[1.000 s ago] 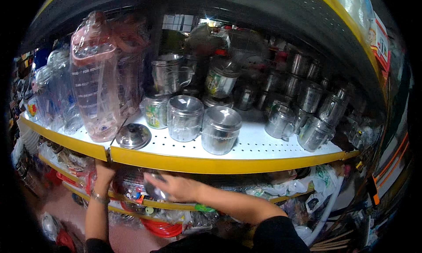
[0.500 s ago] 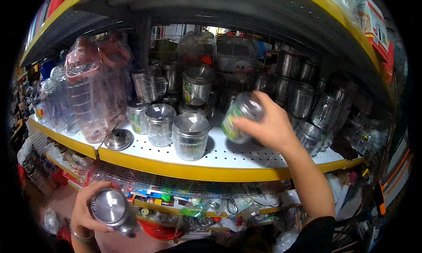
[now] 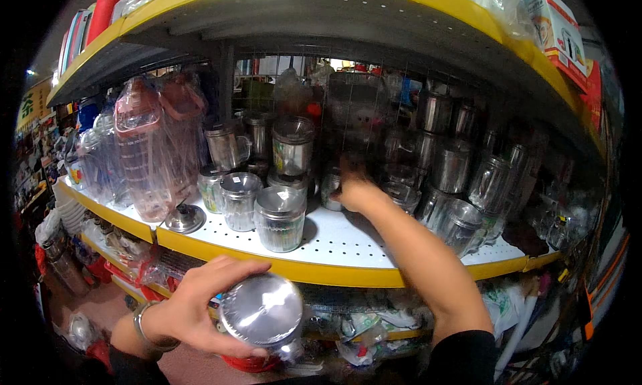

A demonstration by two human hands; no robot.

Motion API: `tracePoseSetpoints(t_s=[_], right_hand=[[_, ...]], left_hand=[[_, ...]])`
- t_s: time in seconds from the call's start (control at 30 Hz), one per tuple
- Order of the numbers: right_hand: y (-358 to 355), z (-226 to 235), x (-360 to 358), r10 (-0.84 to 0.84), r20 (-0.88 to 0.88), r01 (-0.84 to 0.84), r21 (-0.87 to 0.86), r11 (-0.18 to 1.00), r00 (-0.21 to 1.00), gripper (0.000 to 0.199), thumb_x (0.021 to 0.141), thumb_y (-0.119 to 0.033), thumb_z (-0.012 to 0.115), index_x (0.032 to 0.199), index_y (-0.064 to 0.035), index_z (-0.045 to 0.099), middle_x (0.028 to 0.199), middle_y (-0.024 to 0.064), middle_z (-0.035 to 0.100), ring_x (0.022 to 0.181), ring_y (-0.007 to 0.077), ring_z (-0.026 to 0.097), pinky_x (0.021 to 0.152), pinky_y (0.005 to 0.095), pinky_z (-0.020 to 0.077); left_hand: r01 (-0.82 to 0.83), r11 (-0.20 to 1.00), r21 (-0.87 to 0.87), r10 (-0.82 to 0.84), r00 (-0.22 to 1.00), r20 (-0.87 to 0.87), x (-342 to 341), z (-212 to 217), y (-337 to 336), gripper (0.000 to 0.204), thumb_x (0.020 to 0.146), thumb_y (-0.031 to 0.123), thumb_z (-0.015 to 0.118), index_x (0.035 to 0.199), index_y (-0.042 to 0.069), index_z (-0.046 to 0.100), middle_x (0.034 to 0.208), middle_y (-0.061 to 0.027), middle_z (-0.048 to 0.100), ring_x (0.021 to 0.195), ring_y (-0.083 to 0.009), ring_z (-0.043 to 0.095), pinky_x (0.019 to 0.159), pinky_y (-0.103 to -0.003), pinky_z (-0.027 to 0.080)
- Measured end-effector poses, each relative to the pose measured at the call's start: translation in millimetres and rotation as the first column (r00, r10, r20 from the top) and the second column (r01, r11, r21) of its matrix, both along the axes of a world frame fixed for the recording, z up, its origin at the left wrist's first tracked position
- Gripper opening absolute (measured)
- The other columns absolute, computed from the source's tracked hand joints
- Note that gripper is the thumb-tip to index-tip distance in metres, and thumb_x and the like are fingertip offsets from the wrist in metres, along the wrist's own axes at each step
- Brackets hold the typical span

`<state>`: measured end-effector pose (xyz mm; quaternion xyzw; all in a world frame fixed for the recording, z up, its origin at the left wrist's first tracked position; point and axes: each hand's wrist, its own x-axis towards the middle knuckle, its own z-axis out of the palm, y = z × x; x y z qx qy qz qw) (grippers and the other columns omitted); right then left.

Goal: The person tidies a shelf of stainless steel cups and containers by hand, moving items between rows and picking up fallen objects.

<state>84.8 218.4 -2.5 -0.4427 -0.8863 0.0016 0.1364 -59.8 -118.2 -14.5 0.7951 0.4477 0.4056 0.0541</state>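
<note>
My left hand (image 3: 200, 303) is closed round a shiny metal mug (image 3: 262, 310), held in front of the shelf's edge with a round, flat metal face turned up. Deep in the shelf, my right hand (image 3: 360, 185) is closed on another metal mug (image 3: 331, 187) with a green label. Shadow hides part of those fingers. Left of it on the white perforated shelf (image 3: 334, 241) stand several metal mugs, the nearest one a plastic-wrapped mug (image 3: 279, 221). A loose metal lid (image 3: 184, 218) lies by the front edge.
Pink plastic jugs (image 3: 144, 157) in clear wrap stand at the left. More metal mugs (image 3: 451, 167) are stacked at the right. A yellow-edged upper shelf (image 3: 374, 7) hangs overhead, and wrapped goods (image 3: 374, 325) lie on a lower shelf.
My right hand has carried the green-labelled mug back and left, deeper into the shelf. My left hand has moved up and right with its mug. The view has shifted slightly.
</note>
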Motion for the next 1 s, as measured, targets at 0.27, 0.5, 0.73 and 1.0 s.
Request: tracePoseSetpoints(t_s=[0.27,0.5,0.73,1.0], right_hand=[[3.5,-9.7,14.9,0.147,-0.357,-0.017,0.344,0.939,0.923,0.064,0.09,-0.024,0.072,0.145,-0.0007,0.048,0.136,0.0276,0.057,0.128,0.042,0.056,0.106,0.0465,0.0478],[-85.6,22.0,149.2,0.31,-0.828,-0.065,0.317,0.946,0.468,0.025,0.096,-0.012,0.066,0.116,0.0039,0.068,0.095,0.0138,0.074,0.088,0.0154,0.069,0.08,0.0308,0.0542],[-96.4,-33.8,184.6,0.084,-0.857,-0.212,-0.03,0.977,0.509,0.033,0.094,-0.006,0.067,0.124,0.0072,0.063,0.114,0.0134,0.071,0.103,0.0155,0.066,0.091,0.0293,0.0526],[-118.4,-29.5,137.6,0.275,-0.625,-0.319,0.045,0.947,0.73,0.048,0.086,-0.011,0.074,0.129,0.0049,0.06,0.117,0.0217,0.067,0.094,0.026,0.07,0.083,0.0321,0.0583]], left_hand=[[-0.064,0.964,0.258,0.077,0.996,-0.038,46.7,24.8,89.2,0.094,0.067,0.05,0.092,0.133,-0.007,0.057,0.111,-0.0254,0.067,0.099,-0.0368,0.066,0.088,-0.042,0.052],[-0.349,0.883,0.315,0.409,0.901,-0.147,66.0,25.5,157.0,0.089,0.07,0.053,0.086,0.128,-0.008,0.056,0.099,-0.0239,0.067,0.095,-0.0398,0.065,0.085,-0.048,0.051],[-0.51,0.774,0.374,0.631,0.577,-0.518,75.7,17.9,190.4,0.081,0.076,0.069,0.071,0.108,-0.005,0.067,0.089,-0.0183,0.069,0.093,-0.0331,0.064,0.093,-0.047,0.04],[-0.418,0.758,0.5,0.652,0.479,-0.587,65.2,11.5,190.9,0.071,0.081,0.065,0.068,0.097,-0.003,0.072,0.099,-0.0135,0.069,0.099,-0.0286,0.059,0.097,-0.046,0.037]])
